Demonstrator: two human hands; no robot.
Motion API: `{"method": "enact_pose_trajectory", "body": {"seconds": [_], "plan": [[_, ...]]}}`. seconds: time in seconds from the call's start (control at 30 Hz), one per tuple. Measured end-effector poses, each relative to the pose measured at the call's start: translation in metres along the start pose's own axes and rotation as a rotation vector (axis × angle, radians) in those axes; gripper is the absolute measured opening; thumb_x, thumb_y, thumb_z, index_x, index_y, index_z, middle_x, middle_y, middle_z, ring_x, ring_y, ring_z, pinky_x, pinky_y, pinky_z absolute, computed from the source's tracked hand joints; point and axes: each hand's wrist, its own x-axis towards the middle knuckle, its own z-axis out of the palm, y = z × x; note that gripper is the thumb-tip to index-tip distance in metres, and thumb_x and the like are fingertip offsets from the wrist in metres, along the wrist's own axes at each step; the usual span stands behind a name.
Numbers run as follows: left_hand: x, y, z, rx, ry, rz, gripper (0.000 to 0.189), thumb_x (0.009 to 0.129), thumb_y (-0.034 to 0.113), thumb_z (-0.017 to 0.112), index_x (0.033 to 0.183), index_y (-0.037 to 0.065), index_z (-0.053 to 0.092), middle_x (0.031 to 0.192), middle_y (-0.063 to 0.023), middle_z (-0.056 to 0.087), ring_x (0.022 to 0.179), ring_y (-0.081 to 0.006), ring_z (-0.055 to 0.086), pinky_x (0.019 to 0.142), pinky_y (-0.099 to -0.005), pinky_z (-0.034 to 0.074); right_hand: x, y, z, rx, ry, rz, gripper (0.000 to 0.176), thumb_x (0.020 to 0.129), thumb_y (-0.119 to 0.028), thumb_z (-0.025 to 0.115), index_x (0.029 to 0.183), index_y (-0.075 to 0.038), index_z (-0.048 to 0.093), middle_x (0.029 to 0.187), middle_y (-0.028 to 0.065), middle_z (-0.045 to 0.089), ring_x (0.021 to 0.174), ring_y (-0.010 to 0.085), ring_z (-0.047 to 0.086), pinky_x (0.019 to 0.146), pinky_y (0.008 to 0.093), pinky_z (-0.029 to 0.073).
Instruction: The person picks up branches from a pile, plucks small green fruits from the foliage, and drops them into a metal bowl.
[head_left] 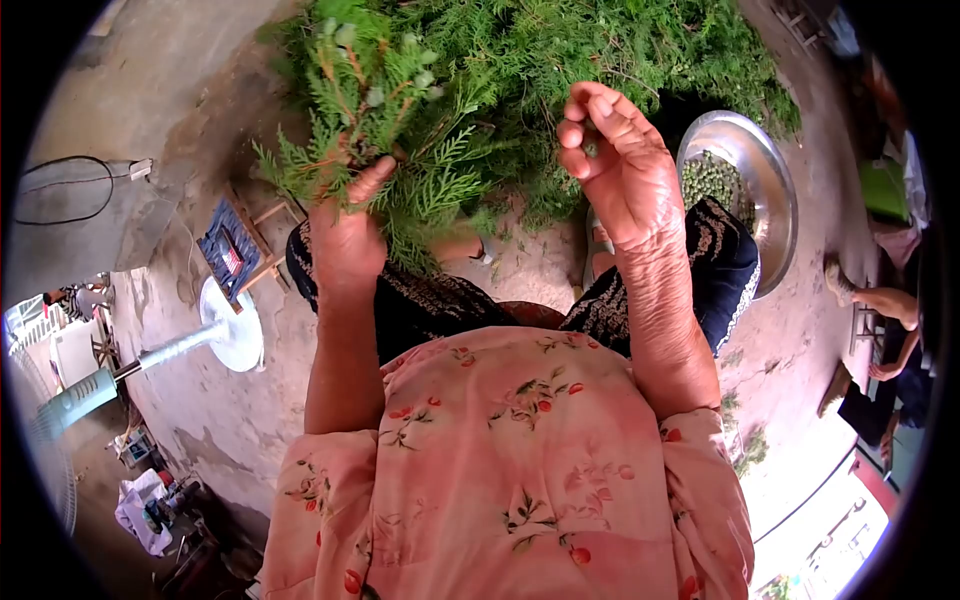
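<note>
My left hand (pixel 348 225) is closed round the stem of a leafy green conifer branch (pixel 440 180), which looks like arborvitae. Pale green cones (pixel 375 97) sit among its upper sprays. Raised to the right of the branch, my right hand (pixel 625 175) has its fingers curled in towards the palm. A small green cone (pixel 590 149) shows between those fingers. Beside my right forearm stands a wide metal basin (pixel 775 205) with many small green cones (pixel 712 180) in it.
A large heap of cut conifer branches (pixel 640 45) lies in front of me. On the left are a pedestal fan (pixel 232 325) and a small wooden stool (pixel 262 250). Another person's arm (pixel 900 350) and leg (pixel 885 303) show at the right edge.
</note>
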Motion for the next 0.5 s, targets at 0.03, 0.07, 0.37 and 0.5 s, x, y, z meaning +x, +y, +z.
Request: {"method": "enact_pose_trajectory", "body": {"seconds": [0.03,0.07,0.37,0.5], "plan": [[-0.003,-0.007,-0.002,-0.001,0.006,0.008,0.057,0.063,-0.011,0.063,0.113,0.014,0.059,0.116,-0.0106,0.056,0.108,-0.0228,0.052,0.092,-0.0324,0.040,0.000,0.000,0.001,-0.007,-0.001,-0.023,0.017,0.087,-0.012,0.055,0.098,0.001,0.058,0.080,0.0071,0.058,0.067,0.0140,0.055,0.050,0.0226,0.040],[-0.005,-0.012,-0.001,0.024,-0.035,-0.012,0.062,0.060,-0.014,0.061,0.113,0.018,0.059,0.119,-0.0109,0.054,0.111,-0.0246,0.050,0.095,-0.0325,0.038,-0.003,0.000,0.009,-0.057,0.046,-0.053,0.017,0.086,-0.014,0.057,0.095,0.000,0.060,0.075,0.0044,0.057,0.060,0.0110,0.051,0.046,0.0211,0.037],[-0.038,0.016,0.049,-0.148,-0.210,-0.121,0.031,0.076,0.011,0.070,0.105,0.004,0.060,0.096,-0.0014,0.062,0.086,-0.0123,0.055,0.079,-0.0277,0.042,-0.026,0.004,0.022,-0.230,-0.006,-0.159,0.014,0.086,-0.013,0.058,0.094,-0.004,0.063,0.073,0.0008,0.059,0.048,0.0038,0.045,0.038,0.0150,0.029],[-0.044,0.015,0.058,-0.222,-0.245,-0.330,0.031,0.079,0.015,0.067,0.106,0.003,0.059,0.098,-0.0012,0.061,0.087,-0.0113,0.054,0.079,-0.0267,0.041,-0.021,0.017,0.011,-0.664,0.057,-0.088,0.016,0.081,-0.008,0.062,0.097,-0.004,0.063,0.072,-0.0003,0.059,0.046,0.0031,0.045,0.040,0.0168,0.036]]}}
